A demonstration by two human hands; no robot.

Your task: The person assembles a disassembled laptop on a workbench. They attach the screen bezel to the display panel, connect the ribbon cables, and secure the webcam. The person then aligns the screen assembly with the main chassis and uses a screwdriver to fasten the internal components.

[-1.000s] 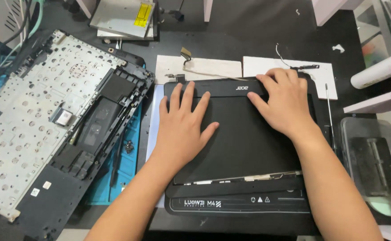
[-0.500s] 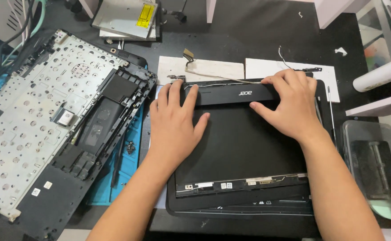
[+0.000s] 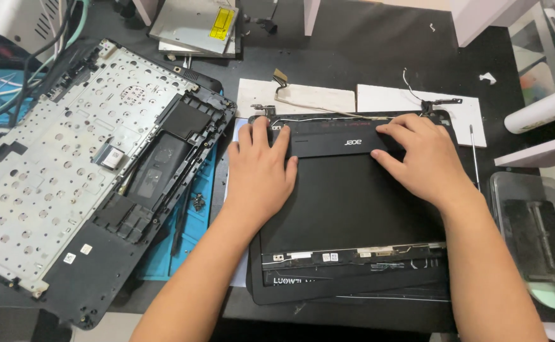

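A black laptop screen panel (image 3: 347,209) lies flat on the dark table in front of me, inside its lid frame (image 3: 353,288). My left hand (image 3: 261,168) presses palm-down on the panel's left part, fingertips at the top bezel strip (image 3: 334,138). My right hand (image 3: 426,158) rests flat on the upper right of the panel, fingers on the same strip. Both hands hold nothing; they press on the panel. Thin cables and two hinges (image 3: 442,101) stick out along the far edge.
An opened laptop base (image 3: 81,171) with a perforated metal plate lies at the left on a blue mat (image 3: 195,228). An optical drive (image 3: 195,19) sits at the back. White cards (image 3: 416,101), a thin screwdriver (image 3: 473,158) and a clear container (image 3: 534,234) are at the right.
The panel has slid away from me within the lid frame, with both hands moving up along it. More of the frame's lower edge now shows.
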